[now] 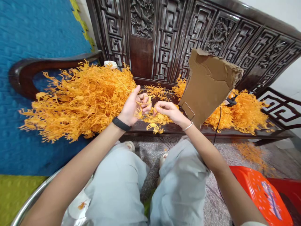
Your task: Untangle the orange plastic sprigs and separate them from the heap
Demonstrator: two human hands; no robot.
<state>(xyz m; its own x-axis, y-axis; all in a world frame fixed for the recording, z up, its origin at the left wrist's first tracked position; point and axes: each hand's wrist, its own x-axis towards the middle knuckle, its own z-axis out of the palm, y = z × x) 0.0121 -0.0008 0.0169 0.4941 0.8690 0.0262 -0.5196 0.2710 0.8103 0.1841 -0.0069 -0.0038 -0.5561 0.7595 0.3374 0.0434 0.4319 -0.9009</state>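
Above the bench edge, my left hand point(135, 106), with a black wristband, has its fingers curled round a yellow-orange plastic piece point(139, 112). Just to its right, my right hand point(168, 111) is closed in a pinch near the same piece; what lies between its fingertips is too small to make out. A big heap of orange branching plastic pieces point(82, 97) lies left of my left hand. Below and between the hands are more loose orange pieces point(155, 121). A few thin orange ones point(158, 91) lie behind them on the bench.
A brown cardboard sheet point(207, 84) leans upright on the dark wooden bench point(178, 128), with more orange heaps point(246, 111) behind and right of it. A white round container point(110, 64) stands behind the left heap. A red stool point(261, 194) is at the lower right.
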